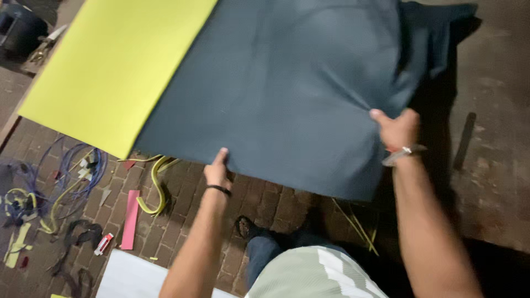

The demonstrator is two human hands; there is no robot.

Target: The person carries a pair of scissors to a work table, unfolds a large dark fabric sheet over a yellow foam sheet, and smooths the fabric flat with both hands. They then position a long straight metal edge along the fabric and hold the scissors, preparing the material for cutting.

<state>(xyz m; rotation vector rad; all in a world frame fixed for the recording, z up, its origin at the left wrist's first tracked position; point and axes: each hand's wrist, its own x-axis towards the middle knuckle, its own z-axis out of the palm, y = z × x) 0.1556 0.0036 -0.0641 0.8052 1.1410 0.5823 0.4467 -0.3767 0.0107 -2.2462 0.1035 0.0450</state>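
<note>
The dark grey fabric (287, 94) is spread over the yellow foam sheet (110, 66), above the brick floor (265, 204); its near edge is held at two places. The left hand (216, 172) is set at the near hem with fingers together, thumb on top; the right hand (398, 129) is closed on a bunched fold at the right, from which creases radiate. An even pull from both hands is advised, so that the creases are drawn flat; the hem is best kept level with the foam's edge.

No packages, labels, signs or screens visible.
</note>
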